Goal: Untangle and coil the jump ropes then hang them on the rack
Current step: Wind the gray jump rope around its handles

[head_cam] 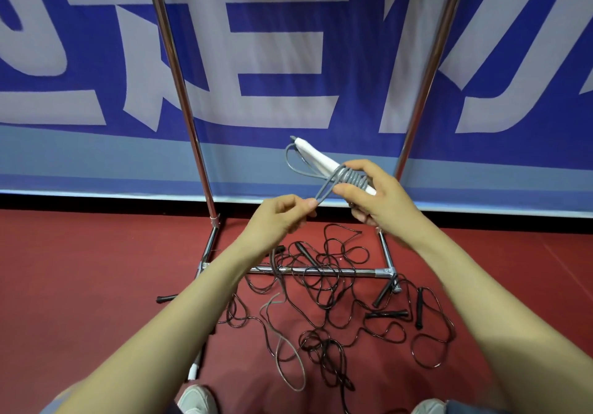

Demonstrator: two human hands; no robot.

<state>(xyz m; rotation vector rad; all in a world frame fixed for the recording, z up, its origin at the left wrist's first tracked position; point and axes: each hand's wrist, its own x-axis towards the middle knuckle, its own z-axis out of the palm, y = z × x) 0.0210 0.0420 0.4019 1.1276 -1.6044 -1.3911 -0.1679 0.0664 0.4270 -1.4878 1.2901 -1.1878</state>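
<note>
Right hand [375, 198] grips the handle [316, 155] in front of the rack [179, 92], grey rope [351, 179] wound round it. Left hand [279, 218] pinches the loose strand. One coil underway; black ropes [324, 285] lie tangled on the floor [96, 285], and I see none hung.

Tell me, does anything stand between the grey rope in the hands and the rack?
Nothing visible does. The left hand and right hand hold the grey rope in open air before the rack. The black ropes lie lower, on the floor. The rack's top is out of view.
</note>
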